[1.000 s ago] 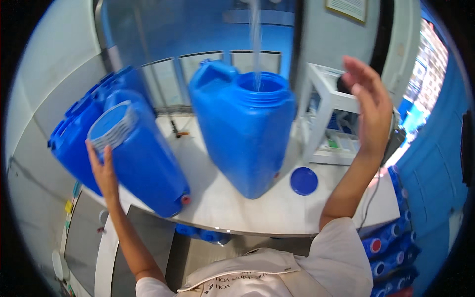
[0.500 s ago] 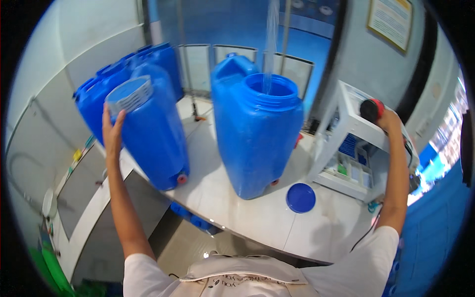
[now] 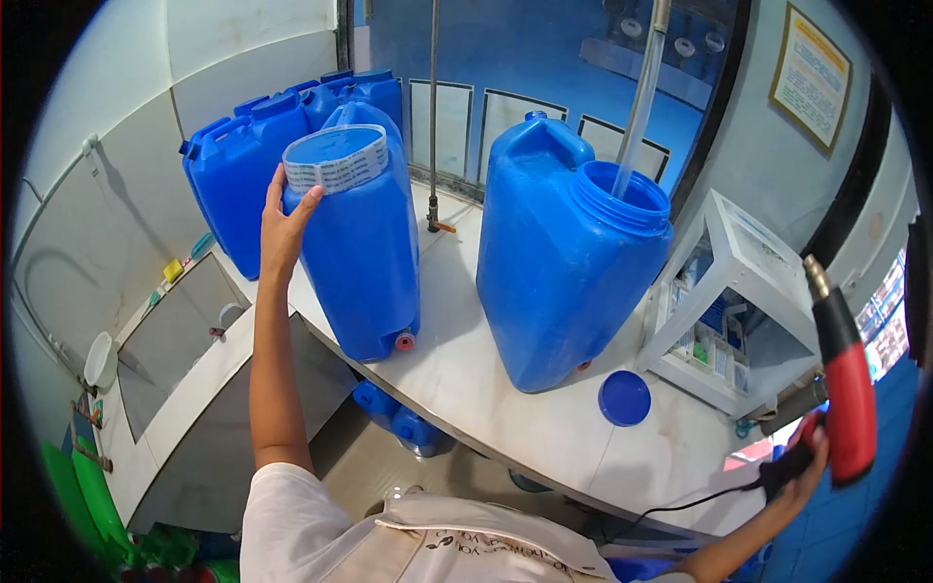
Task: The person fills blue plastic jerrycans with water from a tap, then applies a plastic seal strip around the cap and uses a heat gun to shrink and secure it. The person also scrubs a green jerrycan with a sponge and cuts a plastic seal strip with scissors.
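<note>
A printed clear shrink band circles the blue cap of the left blue water container, which stands upright on the counter. My left hand holds the near side of that band, thumb and fingers spread along its lower edge. At the far right, my right hand grips a red and black heat gun by its handle, its metal nozzle pointing up. A second blue container stands uncapped in the middle. A stream of water falls from a pipe into its mouth. A round blue lid lies in front of it.
More blue containers stand behind on the left. A white shelf unit holding small items is at the right of the white counter. The black cord runs across the counter's front edge. A thin pipe with an orange-handled valve rises between the containers.
My right hand has lifted the heat gun off the shelf unit and brought it nearer, nozzle up. My left hand stays at the band. The view has shifted, moving the scene rightward.
</note>
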{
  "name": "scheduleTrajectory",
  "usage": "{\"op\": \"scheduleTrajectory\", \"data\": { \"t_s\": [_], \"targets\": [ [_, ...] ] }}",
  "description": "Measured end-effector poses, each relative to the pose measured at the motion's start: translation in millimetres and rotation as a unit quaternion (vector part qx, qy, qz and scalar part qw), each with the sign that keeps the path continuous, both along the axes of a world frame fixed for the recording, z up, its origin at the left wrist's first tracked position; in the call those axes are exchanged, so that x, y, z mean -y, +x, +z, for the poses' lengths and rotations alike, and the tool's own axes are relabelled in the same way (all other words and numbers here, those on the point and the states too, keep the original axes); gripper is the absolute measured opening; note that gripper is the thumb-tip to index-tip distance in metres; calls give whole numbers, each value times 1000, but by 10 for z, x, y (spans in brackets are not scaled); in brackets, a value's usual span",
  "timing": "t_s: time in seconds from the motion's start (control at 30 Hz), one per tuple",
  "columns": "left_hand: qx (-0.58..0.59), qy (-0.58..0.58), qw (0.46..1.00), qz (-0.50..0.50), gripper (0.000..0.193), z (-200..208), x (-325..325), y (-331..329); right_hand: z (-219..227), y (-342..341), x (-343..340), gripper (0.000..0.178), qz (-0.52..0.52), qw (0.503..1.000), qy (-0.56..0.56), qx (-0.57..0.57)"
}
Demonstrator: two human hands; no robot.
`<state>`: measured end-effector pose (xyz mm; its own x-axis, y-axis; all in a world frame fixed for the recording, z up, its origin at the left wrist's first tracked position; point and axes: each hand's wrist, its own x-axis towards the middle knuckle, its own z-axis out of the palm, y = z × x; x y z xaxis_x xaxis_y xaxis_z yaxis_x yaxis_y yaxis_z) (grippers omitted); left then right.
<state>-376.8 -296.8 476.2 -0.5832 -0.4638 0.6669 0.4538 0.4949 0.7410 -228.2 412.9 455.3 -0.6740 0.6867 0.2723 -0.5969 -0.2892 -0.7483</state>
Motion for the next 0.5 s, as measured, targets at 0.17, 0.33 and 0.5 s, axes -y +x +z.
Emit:
{"op": "scheduleTrajectory", "data": {
  "t_s": [0.17, 0.33, 0.5],
  "targets": [
    [-13, -14, 1000, -1, 78, -34, -33, -90, -286, 557, 1474, 52, 311, 941, 127, -38],
    [-16, -48, 998, 27, 81, -51, 66, -71, -67, -69, 3078, 48, 436, 888, 131, 60],
    [-15, -80, 995, 49, 83, -25, 12, -51, 152, -441, 3862, 35, 483, 867, 94, 76]
  ]
}}
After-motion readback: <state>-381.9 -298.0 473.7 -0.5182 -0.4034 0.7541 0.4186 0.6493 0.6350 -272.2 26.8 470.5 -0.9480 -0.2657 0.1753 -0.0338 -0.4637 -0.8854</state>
